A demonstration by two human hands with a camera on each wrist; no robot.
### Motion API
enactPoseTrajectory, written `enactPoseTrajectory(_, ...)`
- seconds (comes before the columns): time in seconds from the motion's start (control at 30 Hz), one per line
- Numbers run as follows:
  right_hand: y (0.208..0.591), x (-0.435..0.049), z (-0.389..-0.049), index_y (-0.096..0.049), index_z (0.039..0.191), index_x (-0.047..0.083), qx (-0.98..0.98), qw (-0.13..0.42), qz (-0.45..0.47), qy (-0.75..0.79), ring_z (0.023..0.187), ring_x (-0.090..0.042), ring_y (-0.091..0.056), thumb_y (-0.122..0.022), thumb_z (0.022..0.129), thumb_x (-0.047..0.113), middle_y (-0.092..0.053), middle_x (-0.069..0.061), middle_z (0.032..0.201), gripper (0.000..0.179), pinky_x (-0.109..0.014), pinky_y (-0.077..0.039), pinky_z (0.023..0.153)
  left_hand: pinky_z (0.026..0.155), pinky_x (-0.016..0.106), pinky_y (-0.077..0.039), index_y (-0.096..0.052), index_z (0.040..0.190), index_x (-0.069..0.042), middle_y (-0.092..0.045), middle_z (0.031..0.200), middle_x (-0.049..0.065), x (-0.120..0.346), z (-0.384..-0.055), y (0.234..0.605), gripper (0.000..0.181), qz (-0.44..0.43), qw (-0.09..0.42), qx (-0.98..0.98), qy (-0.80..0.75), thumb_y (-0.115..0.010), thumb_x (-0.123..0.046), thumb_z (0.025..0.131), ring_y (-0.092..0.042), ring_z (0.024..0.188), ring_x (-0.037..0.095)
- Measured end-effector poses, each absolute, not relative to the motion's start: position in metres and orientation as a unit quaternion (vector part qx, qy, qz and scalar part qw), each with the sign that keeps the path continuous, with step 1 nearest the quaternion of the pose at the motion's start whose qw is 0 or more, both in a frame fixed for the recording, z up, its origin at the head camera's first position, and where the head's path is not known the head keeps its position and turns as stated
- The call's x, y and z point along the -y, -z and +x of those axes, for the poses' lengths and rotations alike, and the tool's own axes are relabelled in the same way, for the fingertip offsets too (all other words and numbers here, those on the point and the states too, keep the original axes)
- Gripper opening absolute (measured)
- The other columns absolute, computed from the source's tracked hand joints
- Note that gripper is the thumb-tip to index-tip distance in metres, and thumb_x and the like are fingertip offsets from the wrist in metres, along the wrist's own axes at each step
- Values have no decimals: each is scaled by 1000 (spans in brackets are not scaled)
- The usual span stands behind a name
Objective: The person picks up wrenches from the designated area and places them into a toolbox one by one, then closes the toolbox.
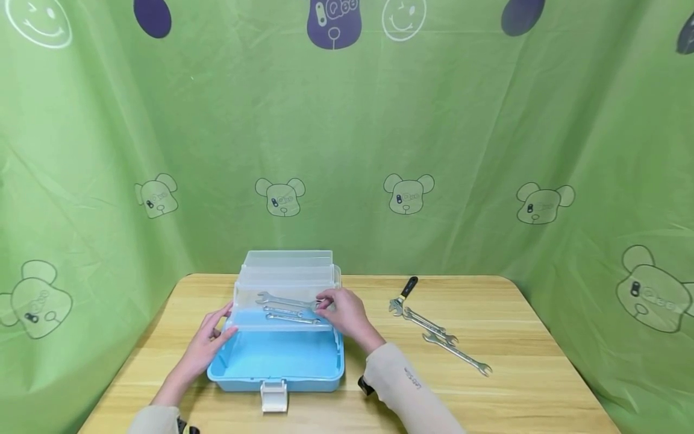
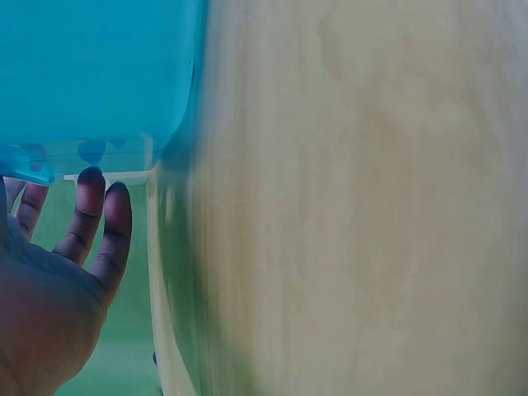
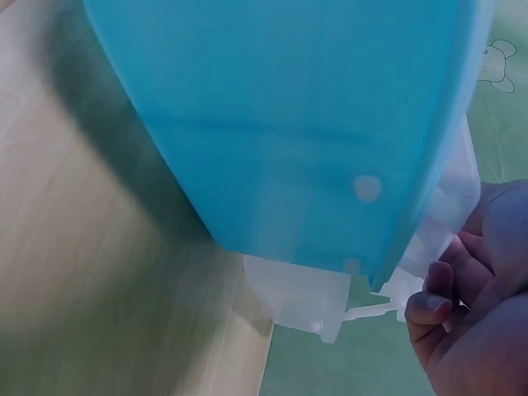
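Note:
A light blue toolbox [image 1: 276,383] stands unlatched with its clear tiered trays [image 1: 244,295] raised at the back. Several silver wrenches lie in the lowest tray. My right hand [image 1: 347,313] pinches the right end of the uppermost wrench [image 1: 287,301] there between thumb and fingers. Below it lie smaller wrenches [image 1: 293,318]. At the tray's left side is my left hand [image 1: 206,343], thumb by the front corner and fingers spread along the side. The left wrist view shows that hand's fingertips [image 2: 91,175] right at the box's upper edge.
On the table's right lie an adjustable wrench [image 1: 403,295] with a black handle and several open-ended wrenches [image 1: 455,352] in a slanting row. A white latch [image 1: 273,396] hangs from the box's front. Green curtain [image 1: 347,132] surrounds the wooden table [image 1: 520,386].

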State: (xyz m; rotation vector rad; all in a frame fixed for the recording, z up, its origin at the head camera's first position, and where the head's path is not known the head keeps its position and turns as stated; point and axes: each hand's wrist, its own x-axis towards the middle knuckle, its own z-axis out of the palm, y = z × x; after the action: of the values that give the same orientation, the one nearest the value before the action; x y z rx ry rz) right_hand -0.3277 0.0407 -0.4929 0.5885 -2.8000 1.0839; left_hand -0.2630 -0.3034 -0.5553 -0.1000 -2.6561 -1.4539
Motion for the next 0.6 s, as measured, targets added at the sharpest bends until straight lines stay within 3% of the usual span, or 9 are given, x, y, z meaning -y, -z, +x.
enactPoseTrajectory(0.6, 495, -41, -329, -77, 115, 11, 910, 37, 183, -370, 96, -20, -71, -84, 87, 13, -78, 7, 90, 29, -47, -52, 97, 74, 26, -46, -34, 163, -23, -43, 145, 10, 303, -264, 552, 66, -26, 44, 877, 477, -60, -42, 105, -48, 90, 17)
